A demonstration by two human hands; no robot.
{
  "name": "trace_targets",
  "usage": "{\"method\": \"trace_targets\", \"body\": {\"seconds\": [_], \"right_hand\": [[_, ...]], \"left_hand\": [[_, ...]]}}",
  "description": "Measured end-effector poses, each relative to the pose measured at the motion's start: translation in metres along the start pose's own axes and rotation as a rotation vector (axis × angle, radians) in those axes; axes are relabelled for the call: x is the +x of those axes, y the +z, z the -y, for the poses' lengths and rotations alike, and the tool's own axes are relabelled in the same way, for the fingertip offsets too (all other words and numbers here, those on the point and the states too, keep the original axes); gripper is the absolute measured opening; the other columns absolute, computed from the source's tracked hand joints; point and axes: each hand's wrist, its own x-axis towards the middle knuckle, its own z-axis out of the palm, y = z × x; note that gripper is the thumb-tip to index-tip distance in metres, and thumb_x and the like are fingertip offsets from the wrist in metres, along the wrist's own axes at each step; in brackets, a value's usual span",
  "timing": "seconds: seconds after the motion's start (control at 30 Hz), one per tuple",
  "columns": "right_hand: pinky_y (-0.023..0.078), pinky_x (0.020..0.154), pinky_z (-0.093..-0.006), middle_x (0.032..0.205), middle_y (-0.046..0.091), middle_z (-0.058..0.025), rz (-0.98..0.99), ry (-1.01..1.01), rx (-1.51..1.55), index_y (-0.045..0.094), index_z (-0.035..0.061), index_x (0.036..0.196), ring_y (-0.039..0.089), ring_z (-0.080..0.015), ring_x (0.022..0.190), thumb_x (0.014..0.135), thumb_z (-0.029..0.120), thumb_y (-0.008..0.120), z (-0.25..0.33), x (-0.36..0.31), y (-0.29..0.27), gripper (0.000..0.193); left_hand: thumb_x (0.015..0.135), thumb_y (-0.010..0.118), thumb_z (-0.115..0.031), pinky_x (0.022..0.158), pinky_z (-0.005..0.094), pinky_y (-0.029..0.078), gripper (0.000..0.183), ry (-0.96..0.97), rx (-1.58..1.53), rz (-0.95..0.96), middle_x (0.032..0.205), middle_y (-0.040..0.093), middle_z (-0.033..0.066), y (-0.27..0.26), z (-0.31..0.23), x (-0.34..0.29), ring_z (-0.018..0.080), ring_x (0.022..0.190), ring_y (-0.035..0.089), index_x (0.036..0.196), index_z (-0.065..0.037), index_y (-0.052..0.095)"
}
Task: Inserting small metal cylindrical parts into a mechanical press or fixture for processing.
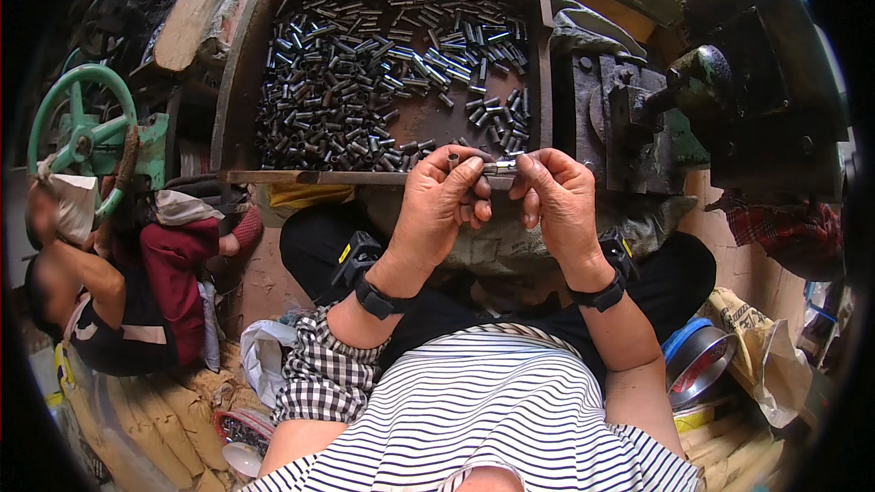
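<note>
Both my hands meet above the front edge of a shallow wooden tray (pixel 239 96). Between their fingertips lies a short, shiny metal tube (pixel 499 168), pinched at its left end by my left hand (pixel 436 205) and at its right end by my right hand (pixel 563 205). A second short tube (pixel 453 160) stands up from between the left thumb and forefinger, its open end showing. Loose metal tubes (pixel 319 96) in piles fill much of the tray, some bright and longer, others dark and stubby.
To the right of the tray stands a dark, greasy machine (pixel 756 100). A green handwheel (pixel 84 138) is at the left, near another seated person (pixel 118 301). A round metal bowl (pixel 700 360) and a paper sack (pixel 761 355) lie by my right elbow.
</note>
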Motion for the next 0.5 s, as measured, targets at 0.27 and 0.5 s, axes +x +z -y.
{"method": "trace_targets", "body": {"seconds": [0.27, 0.5], "right_hand": [[0.032, 0.034, -0.0161, 0.062, 0.06, -0.0064, -0.03, 0.079, 0.097, 0.058, 0.0003, 0.082, 0.043, -0.0033, 0.036, 0.086, 0.019, 0.064, 0.001, -0.006, -0.001, 0.02], [0.029, 0.033, -0.017, 0.058, 0.056, -0.0016, 0.004, 0.151, -0.02, 0.059, 0.0038, 0.08, 0.043, -0.0031, 0.038, 0.087, 0.021, 0.063, 0.009, -0.015, -0.017, 0.019]], "left_hand": [[0.09, 0.058, -0.015, 0.043, 0.0204, 0.047, 0.016, 0.173, 0.173, -0.034, 0.068, 0.061, 0.006, 0.003, 0.011, -0.006, 0.0123, 0.052, 0.06, 0.098, -0.002, 0.057], [0.088, 0.06, -0.012, 0.045, 0.0223, 0.05, 0.016, 0.058, 0.21, 0.129, 0.071, 0.063, 0.0085, 0.013, 0.008, -0.003, 0.0144, 0.057, 0.063, 0.097, 0.0, 0.057]]}}
